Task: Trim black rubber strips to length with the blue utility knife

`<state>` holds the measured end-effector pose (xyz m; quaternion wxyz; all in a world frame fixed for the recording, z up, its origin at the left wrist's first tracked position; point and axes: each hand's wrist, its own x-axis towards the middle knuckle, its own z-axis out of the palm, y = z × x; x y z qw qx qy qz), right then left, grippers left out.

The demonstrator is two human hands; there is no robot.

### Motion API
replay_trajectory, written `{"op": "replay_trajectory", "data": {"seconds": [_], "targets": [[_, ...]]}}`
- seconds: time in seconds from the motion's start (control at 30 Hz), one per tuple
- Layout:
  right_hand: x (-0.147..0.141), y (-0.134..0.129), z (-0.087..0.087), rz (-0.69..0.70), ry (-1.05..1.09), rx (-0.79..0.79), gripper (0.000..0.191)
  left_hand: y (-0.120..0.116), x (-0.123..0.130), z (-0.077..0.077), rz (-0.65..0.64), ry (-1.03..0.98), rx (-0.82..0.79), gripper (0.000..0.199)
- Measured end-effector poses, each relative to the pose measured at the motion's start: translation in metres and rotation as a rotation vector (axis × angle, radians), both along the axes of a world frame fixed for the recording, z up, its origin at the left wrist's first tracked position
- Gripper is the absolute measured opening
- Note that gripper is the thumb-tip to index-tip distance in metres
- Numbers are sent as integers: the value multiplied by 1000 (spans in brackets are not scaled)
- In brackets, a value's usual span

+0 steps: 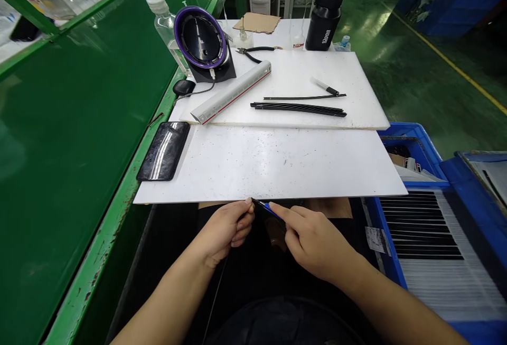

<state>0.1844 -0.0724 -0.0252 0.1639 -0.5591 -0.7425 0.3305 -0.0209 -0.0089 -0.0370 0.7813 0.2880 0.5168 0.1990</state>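
Observation:
At the table's front edge, my left hand (233, 223) is closed, thumb against finger, on the end of a thin dark piece too small to name. My right hand (312, 234) grips a blue-handled tool (268, 208) with a slim metal tip, its index finger stretched along the handle. The tool's tip meets the pinched fingers of my left hand; most of its handle is hidden in my palm. On the white board beyond lie a bundle of black strips (299, 108) and a single black strip (304, 97). Small dark specks dot the white tabletop (277, 160).
A phone (163, 151), mouse (184, 87), purple-rimmed fan (200, 37) and plastic bottle (160, 15) line the left. Behind are a white tube (233, 91), cutting pliers (255, 50), marker (325, 86) and black flask (325, 15). A blue crate (390, 239) with black strips stands right.

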Motion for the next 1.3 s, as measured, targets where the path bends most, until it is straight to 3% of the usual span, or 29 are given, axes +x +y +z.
{"op": "replay_trajectory", "data": {"seconds": [0.33, 0.57, 0.87, 1.3], "targets": [[-1, 1, -2, -13, -2, -20, 60, 0, 0, 1, 1, 19, 8, 28], [-6, -7, -10, 63, -216, 91, 59, 1, -1, -2, 2, 12, -7, 28], [-3, -4, -8, -39, 53, 12, 58, 1, 0, -1, 1, 7, -5, 28], [-8, -10, -22, 41, -185, 158, 58, 1, -1, -4, 0, 22, 14, 29]]}}
